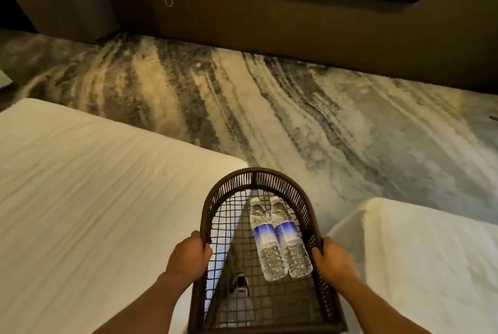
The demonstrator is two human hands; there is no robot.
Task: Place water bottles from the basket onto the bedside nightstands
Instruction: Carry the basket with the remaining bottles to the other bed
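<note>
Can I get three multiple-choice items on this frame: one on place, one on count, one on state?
1. Where do the water bottles lie in the basket?
A. on the right side of its mesh floor
B. upright at the left rim
C. on the bed, outside it

2. How many bottles are in the basket?
A. one
B. two
C. four

3. How is the basket held?
A. by one hand at the far rim
B. it sits on the carpet, unheld
C. by both hands, one on each side rim

Key: 1 A, they lie side by side, right of centre, caps pointing away. 2 B, two white caps and two blue labels show. 3 C, the left hand grips the left rim and the right hand grips the right rim.
</note>
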